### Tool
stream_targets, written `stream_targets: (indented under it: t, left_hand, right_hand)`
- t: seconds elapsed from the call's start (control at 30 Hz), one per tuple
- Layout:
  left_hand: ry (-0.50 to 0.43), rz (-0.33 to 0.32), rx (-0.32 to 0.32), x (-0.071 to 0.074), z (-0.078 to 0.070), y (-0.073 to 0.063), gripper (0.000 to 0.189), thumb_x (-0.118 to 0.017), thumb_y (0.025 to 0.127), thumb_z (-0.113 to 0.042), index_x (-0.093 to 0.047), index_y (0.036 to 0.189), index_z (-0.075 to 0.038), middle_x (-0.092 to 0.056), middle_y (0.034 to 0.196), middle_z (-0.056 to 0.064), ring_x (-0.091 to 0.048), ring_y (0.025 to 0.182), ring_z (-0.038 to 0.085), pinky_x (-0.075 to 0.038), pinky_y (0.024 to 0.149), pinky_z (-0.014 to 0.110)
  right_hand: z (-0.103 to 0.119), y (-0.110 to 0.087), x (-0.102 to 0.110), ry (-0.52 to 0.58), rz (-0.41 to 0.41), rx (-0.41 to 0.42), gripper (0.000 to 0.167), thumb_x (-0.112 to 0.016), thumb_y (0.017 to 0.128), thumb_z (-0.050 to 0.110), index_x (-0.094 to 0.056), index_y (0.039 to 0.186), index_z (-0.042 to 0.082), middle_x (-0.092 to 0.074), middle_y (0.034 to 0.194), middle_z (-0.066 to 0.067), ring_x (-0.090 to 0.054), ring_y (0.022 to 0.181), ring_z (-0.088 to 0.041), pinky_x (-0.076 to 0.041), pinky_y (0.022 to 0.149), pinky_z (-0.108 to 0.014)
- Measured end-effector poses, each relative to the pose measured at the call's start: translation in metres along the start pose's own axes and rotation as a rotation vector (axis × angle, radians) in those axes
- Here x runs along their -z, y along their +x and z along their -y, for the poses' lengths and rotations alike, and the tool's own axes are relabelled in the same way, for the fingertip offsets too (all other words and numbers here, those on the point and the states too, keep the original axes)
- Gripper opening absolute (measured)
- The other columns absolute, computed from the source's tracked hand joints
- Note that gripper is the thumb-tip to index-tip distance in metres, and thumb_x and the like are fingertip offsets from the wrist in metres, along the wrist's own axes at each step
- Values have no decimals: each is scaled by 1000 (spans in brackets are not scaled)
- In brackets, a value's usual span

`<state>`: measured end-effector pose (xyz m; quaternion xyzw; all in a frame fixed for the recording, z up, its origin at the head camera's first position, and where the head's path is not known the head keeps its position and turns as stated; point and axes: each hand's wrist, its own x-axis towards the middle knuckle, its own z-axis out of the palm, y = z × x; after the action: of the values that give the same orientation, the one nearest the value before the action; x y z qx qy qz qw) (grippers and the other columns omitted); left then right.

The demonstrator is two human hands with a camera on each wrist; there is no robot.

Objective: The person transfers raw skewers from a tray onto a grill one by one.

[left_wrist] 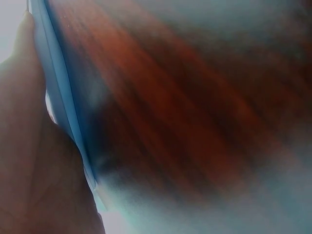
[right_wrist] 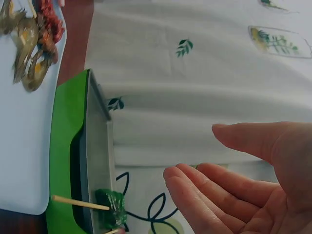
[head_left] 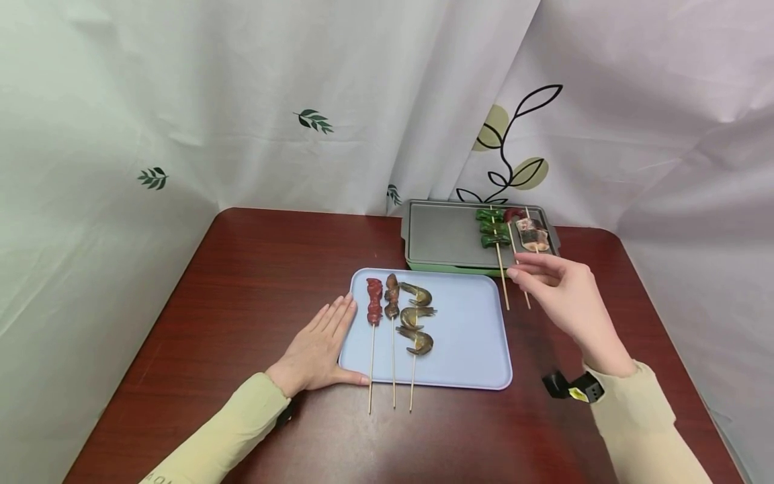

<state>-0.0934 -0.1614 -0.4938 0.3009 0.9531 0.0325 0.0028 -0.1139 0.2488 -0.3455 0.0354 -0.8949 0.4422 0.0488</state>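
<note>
My left hand [head_left: 317, 346] rests flat along the left edge of the pale blue tray [head_left: 468, 336], fingers straight and thumb near a stick. On that tray lie a red meat skewer [head_left: 374, 302], a brown meat skewer [head_left: 392, 296] and a shrimp skewer [head_left: 416, 317], sticks over the front rim. Over the grill's front right corner hovers my right hand [head_left: 571, 296]; in the right wrist view its thumb and fingers stand apart with nothing between them. Nearby on the grill [head_left: 444, 235] are a green pepper skewer [head_left: 494, 228], a dark red skewer [head_left: 514, 214] and a fish skewer [head_left: 533, 236].
The grill has a green base [right_wrist: 68, 112] and stands at the back right of the brown table [head_left: 254, 289], just behind the tray. White curtains [head_left: 272, 81] with leaf prints hang close around the table. Skewer sticks jut over the grill's front edge.
</note>
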Motion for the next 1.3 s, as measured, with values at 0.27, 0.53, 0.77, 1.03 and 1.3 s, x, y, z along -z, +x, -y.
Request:
stream_targets:
  t: [0.27, 0.53, 0.77, 1.03, 1.3]
  left_hand:
    - [-13, 13, 4, 1, 0, 1, 136, -38, 72, -99, -17, 161, 2, -12, 168, 17, -9, 154, 29, -9, 123, 40]
    - [-7, -7, -7, -1, 1, 1, 136, -39, 72, -98, -18, 160, 3, -12, 168, 18, -11, 154, 30, -10, 123, 41]
    - [-13, -4, -1, 0, 0, 1, 136, -39, 72, -99, -18, 160, 3, -13, 168, 18, -10, 154, 30, -10, 123, 41]
    - [-21, -2, 0, 0, 0, 0, 136, -39, 72, -99, -18, 160, 3, -13, 168, 18, -11, 154, 30, -10, 123, 41]
    - [-24, -42, -32, 6, -2, -1, 134, -53, 72, -93, -26, 157, 8, -20, 165, 24, -19, 151, 37, -19, 121, 46]
  right_hand:
    - [5, -13, -4, 28, 42, -6, 38, -74, 96, 30, -72, 126, 7, -76, 108, -7, -72, 88, -4, -55, 67, -18]
    - [-1, -25, -20, 55, 107, -37, 39, -77, 94, 32, -73, 123, 7, -76, 106, -6, -74, 90, -11, -57, 73, -20]
    - [-10, -37, -41, 82, 186, -79, 38, -78, 93, 29, -73, 121, 4, -76, 105, -4, -73, 90, -12, -55, 75, -23]
    - [-17, -50, -65, 196, 298, -140, 40, -78, 93, 22, -70, 123, -3, -76, 103, -7, -73, 94, -15, -55, 78, -24]
    - [-23, -64, -91, 332, 415, -213, 44, -76, 94, 21, -67, 125, -8, -75, 106, -11, -71, 97, -17, -55, 80, -24]
